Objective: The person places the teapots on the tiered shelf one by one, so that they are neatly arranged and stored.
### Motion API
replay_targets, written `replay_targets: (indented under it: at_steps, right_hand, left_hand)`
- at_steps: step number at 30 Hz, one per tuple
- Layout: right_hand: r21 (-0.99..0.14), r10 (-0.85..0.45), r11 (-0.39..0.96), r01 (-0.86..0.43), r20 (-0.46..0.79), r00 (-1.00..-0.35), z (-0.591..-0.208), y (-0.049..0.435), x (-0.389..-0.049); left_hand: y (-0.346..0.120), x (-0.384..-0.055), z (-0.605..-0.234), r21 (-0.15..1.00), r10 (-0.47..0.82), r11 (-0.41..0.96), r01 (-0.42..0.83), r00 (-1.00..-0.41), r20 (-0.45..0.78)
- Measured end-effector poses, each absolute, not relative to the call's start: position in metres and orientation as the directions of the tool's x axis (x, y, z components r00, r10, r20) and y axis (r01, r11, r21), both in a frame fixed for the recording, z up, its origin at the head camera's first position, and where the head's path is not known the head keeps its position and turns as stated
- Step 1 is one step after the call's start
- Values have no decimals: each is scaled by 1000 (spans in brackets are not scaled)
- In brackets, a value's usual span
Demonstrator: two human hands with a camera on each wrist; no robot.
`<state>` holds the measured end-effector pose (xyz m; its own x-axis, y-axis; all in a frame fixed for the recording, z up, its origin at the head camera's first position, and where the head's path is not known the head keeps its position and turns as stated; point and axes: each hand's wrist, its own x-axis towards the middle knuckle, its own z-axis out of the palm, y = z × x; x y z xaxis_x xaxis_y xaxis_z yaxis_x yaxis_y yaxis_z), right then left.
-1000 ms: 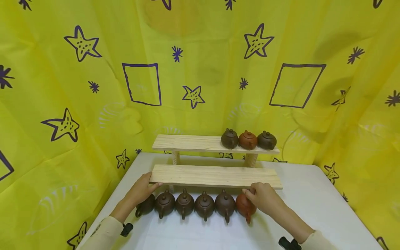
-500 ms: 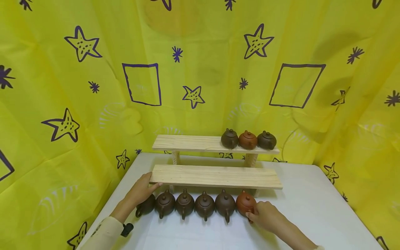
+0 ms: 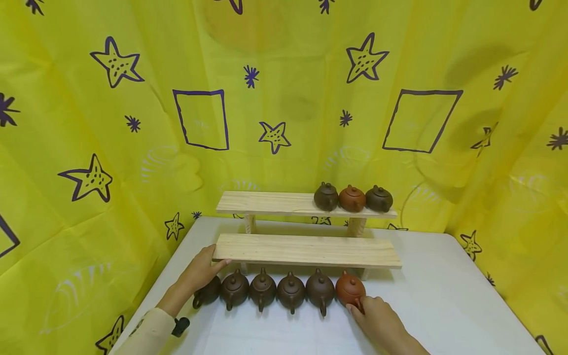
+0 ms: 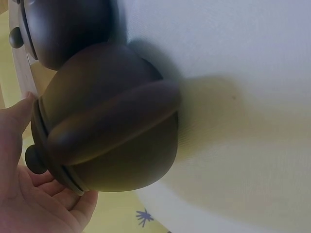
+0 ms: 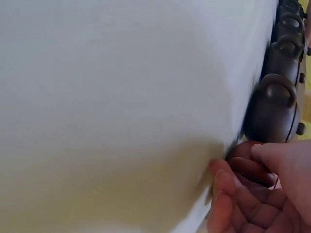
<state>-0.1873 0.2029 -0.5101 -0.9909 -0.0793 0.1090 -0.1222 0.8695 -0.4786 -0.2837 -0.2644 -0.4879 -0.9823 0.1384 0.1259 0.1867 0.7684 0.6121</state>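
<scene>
My left hand (image 3: 198,270) grips the left end of the lower wooden shelf (image 3: 306,249), its thumb along the front edge. Below that hand stands a dark brown teapot (image 3: 209,292), partly hidden by it; the left wrist view shows this dark teapot (image 4: 126,167) close up. At the right end of the front row is a reddish-brown teapot (image 3: 349,287). My right hand (image 3: 379,319) pinches its handle from the near side; in the right wrist view thumb and fingers close around the handle (image 5: 252,170).
Several dark teapots (image 3: 290,290) line up between the two hands, in front of the lower shelf. The upper shelf (image 3: 266,202) carries two dark teapots (image 3: 326,197) and one reddish teapot (image 3: 352,199) at its right. A yellow patterned curtain (image 3: 284,98) surrounds the white table (image 3: 426,276).
My right hand has left the lower shelf's front edge, moved down toward me, and taken the reddish teapot's handle. That teapot has turned slightly. My left hand has stayed put.
</scene>
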Motion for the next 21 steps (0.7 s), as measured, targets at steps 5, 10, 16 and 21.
replay_targets:
  at_steps: [5, 10, 16, 21]
  right_hand:
    - [-492, -77, 862, -123, 112, -991, -515, 203, -186]
    - [-482, -91, 864, -145, 135, -987, -517, 203, -185]
    - [-502, -95, 851, -157, 146, -985, -517, 201, -184]
    - [-517, -86, 843, -149, 144, -986, -518, 200, -183]
  left_hand:
    - [-264, -283, -487, 610, 138, 770, 186, -982, 125]
    - [-263, -283, -488, 601, 132, 779, 179, -984, 121]
    - [-262, -283, -487, 609, 140, 771, 184, -983, 120]
    - [-262, -282, -486, 606, 136, 775, 180, -984, 120]
